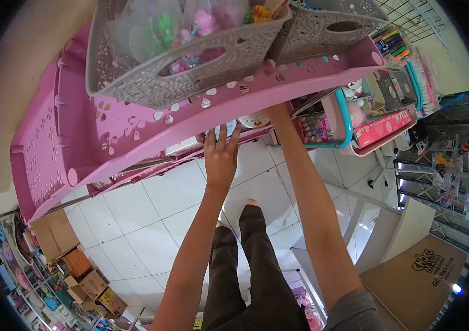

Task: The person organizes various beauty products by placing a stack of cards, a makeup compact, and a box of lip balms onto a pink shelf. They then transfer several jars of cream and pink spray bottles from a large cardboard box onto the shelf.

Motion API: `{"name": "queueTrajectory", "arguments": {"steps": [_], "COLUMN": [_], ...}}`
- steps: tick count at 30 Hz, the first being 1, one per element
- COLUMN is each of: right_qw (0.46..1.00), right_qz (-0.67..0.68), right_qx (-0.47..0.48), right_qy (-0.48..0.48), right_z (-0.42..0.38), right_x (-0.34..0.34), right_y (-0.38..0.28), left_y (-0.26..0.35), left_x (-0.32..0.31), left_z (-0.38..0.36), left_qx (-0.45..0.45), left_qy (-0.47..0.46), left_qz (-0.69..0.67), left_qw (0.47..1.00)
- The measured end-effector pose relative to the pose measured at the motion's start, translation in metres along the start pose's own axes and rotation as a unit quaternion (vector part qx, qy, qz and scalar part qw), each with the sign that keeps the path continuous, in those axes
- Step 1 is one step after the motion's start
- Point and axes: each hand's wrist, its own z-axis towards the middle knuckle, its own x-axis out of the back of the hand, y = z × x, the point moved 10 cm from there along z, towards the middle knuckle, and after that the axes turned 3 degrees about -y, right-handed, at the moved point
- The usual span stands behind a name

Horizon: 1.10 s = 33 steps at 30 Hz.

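My left hand (222,151) reaches to a lower level of the pink shelf rack (152,140). Its fingers are stretched out and apart, resting on a pale, flat-topped item (226,130) whose kind I cannot make out. My right hand (280,115) goes in under the upper shelf's front edge, which hides its fingers. Close to it lies a round, light-coloured item (254,120), partly covered by the shelf. Whether the right hand holds anything is hidden.
Above my hands, a grey perforated basket (129,83) holds bagged small toys, with another grey basket (323,41) beside it. A teal-rimmed bin (347,118) with packaged goods juts out on the right. Cardboard boxes (94,284) stand lower left; a large carton (416,281) lies lower right.
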Motion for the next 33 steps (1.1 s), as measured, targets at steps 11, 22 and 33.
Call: {"name": "queueTrajectory", "arguments": {"steps": [11, 22, 33], "right_qw": [0.962, 0.81, 0.798], "right_qz": [0.148, 0.464, 0.396], "right_qx": [-0.015, -0.239, -0.078], "right_qy": [0.23, 0.267, 0.448], "right_z": [-0.118, -0.444, -0.638], "right_x": [0.126, 0.266, 0.504], "right_y": [-0.05, -0.147, -0.242], "left_y": [0.03, 0.14, 0.376], "left_x": [0.024, 0.115, 0.248], "left_z": [-0.032, -0.224, -0.201], "left_qx": [-0.05, 0.102, -0.116], "left_qy": [-0.021, -0.193, -0.172], "left_qz": [-0.086, -0.539, -0.631], "left_qw": [0.995, 0.814, 0.747]}}
